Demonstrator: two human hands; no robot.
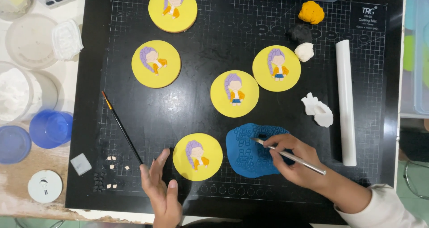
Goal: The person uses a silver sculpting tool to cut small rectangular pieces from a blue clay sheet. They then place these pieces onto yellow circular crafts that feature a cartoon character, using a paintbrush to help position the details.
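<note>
Blue modelling paste, rolled into a thin flat sheet [250,152] and scored with many small cut outlines, lies on a black gridded cutting mat [201,120]. The right hand [292,161] grips a slim silver blade tool [290,156] like a pen, fingers closed around its shaft, the tip touching the sheet's upper part just beyond the fingertips — a hold that suits fine, small cuts. The heel of that hand rests on the sheet's right edge, probably to steady it.

The left hand [161,187] holds nothing; it lies flat and open on the mat, fingers spread. Just beside its thumb sits a yellow disc [197,157] bearing a small figure with purple hair and an orange jacket, between the two hands and touching the blue sheet's left edge.

Just past the left fingertips a thin paintbrush [121,127] lies slanted, with tiny pale cut pieces [111,165] beyond it. Four more yellow discs with similar figures [234,94] spread out further from the hands, well apart from one another. Out past the blade's handle end stand a white rolling pin [345,98], white cutters [318,110], and lumps of orange, black and white paste [306,33] — all apart from the cutting area yet near enough to pick up.
</note>
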